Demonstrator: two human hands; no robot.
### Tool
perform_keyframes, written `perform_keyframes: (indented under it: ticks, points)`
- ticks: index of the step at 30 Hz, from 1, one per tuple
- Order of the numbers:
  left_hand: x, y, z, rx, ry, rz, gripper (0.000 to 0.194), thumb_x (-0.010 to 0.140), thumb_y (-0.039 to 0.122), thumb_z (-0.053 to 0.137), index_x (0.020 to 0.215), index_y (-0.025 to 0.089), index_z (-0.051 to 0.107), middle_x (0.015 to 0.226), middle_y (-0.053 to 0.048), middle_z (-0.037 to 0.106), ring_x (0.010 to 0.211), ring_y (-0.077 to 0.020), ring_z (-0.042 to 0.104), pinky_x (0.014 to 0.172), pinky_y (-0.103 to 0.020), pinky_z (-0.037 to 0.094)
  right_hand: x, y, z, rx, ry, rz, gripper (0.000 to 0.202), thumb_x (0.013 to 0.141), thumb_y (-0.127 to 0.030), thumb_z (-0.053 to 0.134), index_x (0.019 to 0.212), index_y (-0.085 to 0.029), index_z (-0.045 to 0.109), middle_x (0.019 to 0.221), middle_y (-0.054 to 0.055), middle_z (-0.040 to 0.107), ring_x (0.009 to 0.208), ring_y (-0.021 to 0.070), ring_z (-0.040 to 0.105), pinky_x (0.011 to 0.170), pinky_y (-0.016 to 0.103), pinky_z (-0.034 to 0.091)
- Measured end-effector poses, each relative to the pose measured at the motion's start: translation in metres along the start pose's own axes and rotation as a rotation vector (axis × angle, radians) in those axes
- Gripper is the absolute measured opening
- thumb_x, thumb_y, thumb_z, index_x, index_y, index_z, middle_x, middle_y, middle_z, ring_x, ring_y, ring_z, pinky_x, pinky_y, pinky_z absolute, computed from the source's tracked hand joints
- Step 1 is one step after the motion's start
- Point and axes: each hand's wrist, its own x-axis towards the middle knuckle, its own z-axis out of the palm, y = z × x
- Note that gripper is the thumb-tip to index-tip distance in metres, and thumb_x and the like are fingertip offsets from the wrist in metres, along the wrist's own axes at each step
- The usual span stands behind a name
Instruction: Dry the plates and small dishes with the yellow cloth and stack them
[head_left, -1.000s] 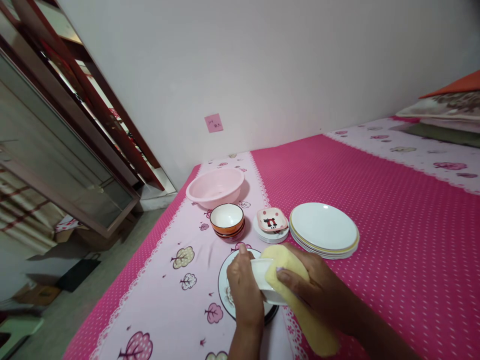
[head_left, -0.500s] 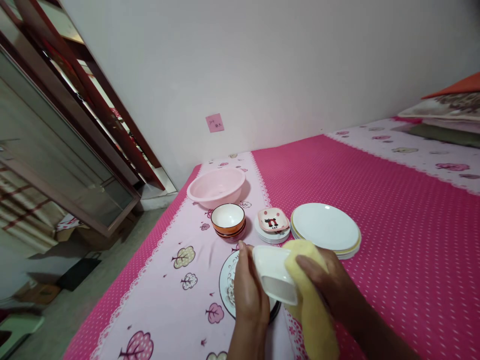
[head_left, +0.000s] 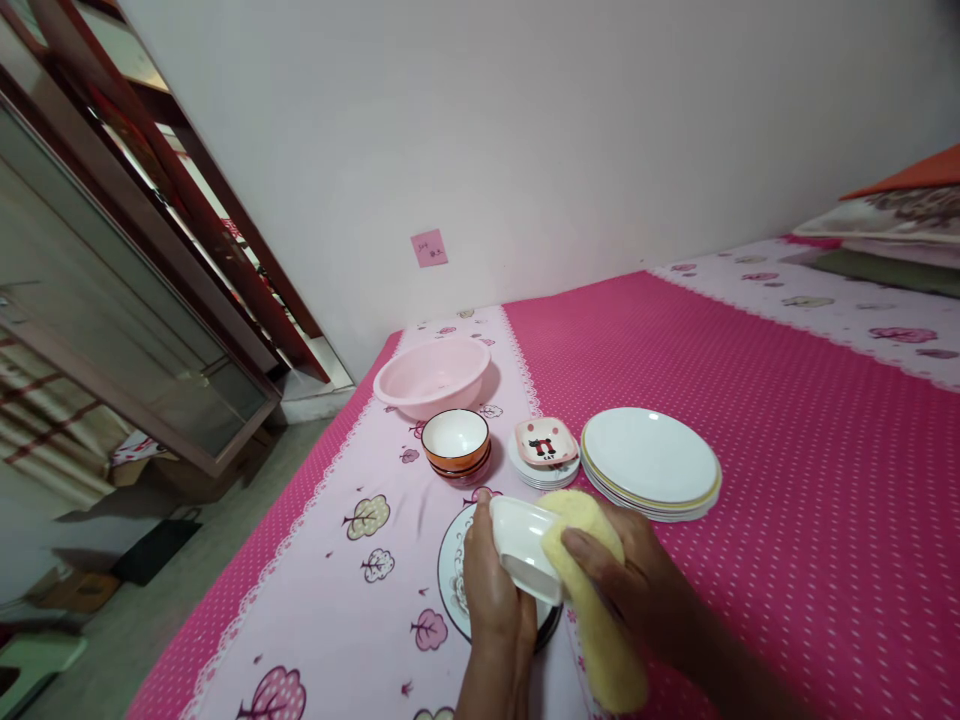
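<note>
Low in the frame's centre, my left hand (head_left: pixel 491 590) grips a glossy, squarish white dish (head_left: pixel 520 532) while my right hand (head_left: pixel 637 570) clutches fuzzy yellow cloth (head_left: pixel 606 635) against it.

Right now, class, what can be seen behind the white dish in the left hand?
Behind the white dish, a dark-rimmed plate shows its patterned left part. The dish and left hand cover much of the rest.
</note>
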Motion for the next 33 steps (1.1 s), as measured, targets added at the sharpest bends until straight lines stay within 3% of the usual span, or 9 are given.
perform_keyframes:
  ticks: [4,13,17,20,22,25,28,30,33]
  points:
    - [-0.003,0.007,-0.001,0.234,-0.023,0.109,0.049,0.076,0.059,0.074,0.06,0.021,0.048,0.052,0.007,0.043,0.049,-0.0093,0.038,0.047,-0.022,0.032,0.001,-0.001,-0.008,-0.044,-0.084,0.013,0.036,0.093,-0.053,0.05,0.088,-0.019,0.06,0.081,0.003,0.066,0.075,0.0208,0.059,0.071,0.033,0.049]
    - [-0.001,0.018,-0.01,0.761,-0.218,0.236,0.058,0.087,0.07,0.053,0.056,0.023,0.037,0.051,0.005,0.033,0.049,-0.0108,0.029,0.047,-0.028,0.02,-0.001,-0.008,-0.014,-0.135,-0.206,0.049,0.037,0.094,-0.054,0.049,0.088,-0.02,0.061,0.083,0.004,0.068,0.076,0.0212,0.06,0.069,0.032,0.046]
    - [-0.003,0.016,-0.011,0.845,-0.259,0.258,0.059,0.087,0.071,0.052,0.056,0.023,0.036,0.05,0.006,0.03,0.048,-0.0101,0.025,0.047,-0.028,0.017,-0.001,-0.007,-0.013,-0.093,-0.231,0.083,0.037,0.094,-0.052,0.05,0.084,-0.018,0.062,0.077,0.002,0.064,0.072,0.0188,0.056,0.066,0.031,0.045]
    - [-0.003,0.014,-0.008,0.701,-0.267,0.202,0.059,0.084,0.068,0.059,0.055,0.022,0.038,0.051,0.006,0.032,0.049,-0.0094,0.027,0.047,-0.026,0.018,0.0,-0.004,-0.012,0.042,-0.235,0.124,0.039,0.091,-0.055,0.055,0.082,-0.017,0.061,0.072,0.0,0.058,0.067,0.0159,0.051,0.059,0.028,0.044]
    - [-0.003,0.011,-0.004,0.469,-0.235,0.139,0.055,0.081,0.064,0.068,0.057,0.021,0.044,0.052,0.007,0.037,0.05,-0.0092,0.031,0.048,-0.024,0.025,0.001,-0.003,-0.012,0.115,-0.198,0.132,0.04,0.089,-0.056,0.059,0.081,-0.017,0.062,0.071,0.0,0.057,0.065,0.0151,0.05,0.057,0.027,0.043]
    - [-0.002,0.007,0.003,0.105,-0.203,-0.077,0.039,0.08,0.054,0.073,0.071,0.017,0.063,0.061,0.003,0.056,0.056,-0.0117,0.048,0.058,-0.024,0.042,0.003,-0.003,-0.015,0.175,-0.078,0.157,0.045,0.085,-0.062,0.06,0.077,-0.018,0.061,0.069,0.001,0.058,0.064,0.0168,0.051,0.059,0.03,0.046]
    - [-0.001,0.0,0.008,-0.046,-0.247,-0.321,0.039,0.087,0.049,0.065,0.091,0.012,0.074,0.074,-0.007,0.07,0.068,-0.02,0.064,0.07,-0.031,0.052,0.004,-0.004,-0.018,0.214,0.003,0.193,0.047,0.084,-0.066,0.058,0.077,-0.019,0.062,0.069,0.002,0.06,0.068,0.0202,0.054,0.064,0.033,0.049]
    - [-0.001,-0.005,0.008,-0.085,-0.202,-0.334,0.038,0.089,0.045,0.062,0.092,0.009,0.075,0.079,-0.011,0.074,0.073,-0.0226,0.068,0.074,-0.033,0.054,0.004,-0.003,-0.017,0.206,0.004,0.173,0.046,0.084,-0.065,0.06,0.079,-0.019,0.062,0.071,0.002,0.061,0.07,0.021,0.056,0.067,0.034,0.051]
    - [-0.002,-0.008,0.007,-0.111,-0.049,-0.248,0.029,0.085,0.04,0.068,0.081,0.011,0.073,0.074,-0.007,0.073,0.066,-0.019,0.066,0.072,-0.032,0.055,0.003,0.001,-0.012,0.153,-0.037,0.125,0.042,0.086,-0.06,0.061,0.082,-0.018,0.062,0.075,0.002,0.062,0.072,0.0204,0.057,0.066,0.032,0.05]
